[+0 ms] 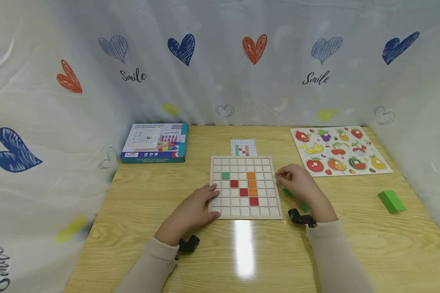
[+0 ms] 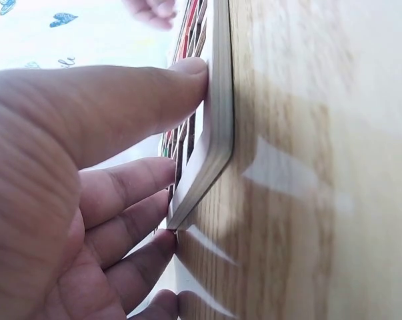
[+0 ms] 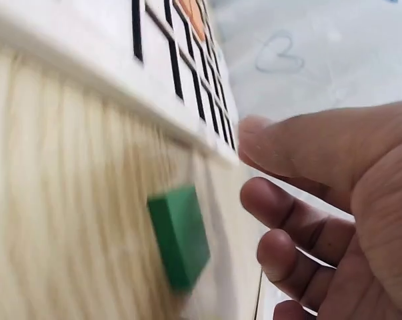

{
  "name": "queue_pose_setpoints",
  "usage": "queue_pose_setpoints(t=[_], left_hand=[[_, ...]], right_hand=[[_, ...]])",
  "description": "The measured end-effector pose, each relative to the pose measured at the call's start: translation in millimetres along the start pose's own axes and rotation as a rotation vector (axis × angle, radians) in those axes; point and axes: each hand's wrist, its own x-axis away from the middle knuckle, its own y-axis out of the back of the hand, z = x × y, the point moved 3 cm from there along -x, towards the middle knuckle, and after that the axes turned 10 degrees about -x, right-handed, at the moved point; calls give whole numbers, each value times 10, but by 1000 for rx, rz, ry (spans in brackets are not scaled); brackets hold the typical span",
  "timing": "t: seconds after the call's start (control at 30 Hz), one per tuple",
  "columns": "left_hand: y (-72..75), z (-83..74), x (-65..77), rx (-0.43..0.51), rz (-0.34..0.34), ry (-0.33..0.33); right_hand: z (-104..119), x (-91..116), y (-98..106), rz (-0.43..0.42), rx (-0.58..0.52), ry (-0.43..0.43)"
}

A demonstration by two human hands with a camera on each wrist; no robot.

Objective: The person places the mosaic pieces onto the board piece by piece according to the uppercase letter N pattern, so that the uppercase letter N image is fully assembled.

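A square wooden grid board (image 1: 278, 213) lies in the middle of the table. On it sit one green tile (image 1: 225, 176), three red tiles (image 1: 234, 184) in a diagonal and three orange tiles (image 1: 251, 176) in a column. My left hand (image 1: 198, 207) rests on the board's left edge, its thumb on the near left corner. My right hand (image 1: 302, 183) hovers at the right edge, thumb and forefinger close together; whether they pinch anything is hidden. Loose green pieces (image 1: 303, 206) lie under and beside it; the right wrist view shows one green block (image 3: 181, 237).
A pattern card (image 1: 243, 147) lies behind the board. At the back left is a flat blue-and-white box (image 1: 154, 142), at the back right a fruit picture board (image 1: 339, 151). A larger green block (image 1: 391, 201) sits far right. Curtains enclose the table's back and sides.
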Motion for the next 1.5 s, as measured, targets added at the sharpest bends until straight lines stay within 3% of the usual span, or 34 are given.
queue_pose_setpoints(t=[0.3,0.6,1.0,1.2,1.5], left_hand=[[3,3,12,0,-4,-6],[-12,8,3,3,2,0],[-2,6,8,12,7,10],[8,0,16,15,7,12],[2,6,19,11,4,7]], right_hand=[[-257,290,197,72,-6,-13],[-313,328,197,108,-45,31],[-305,316,169,76,-41,-12],[-296,329,186,1,-25,-70],[-264,296,149,-83,-40,-67]])
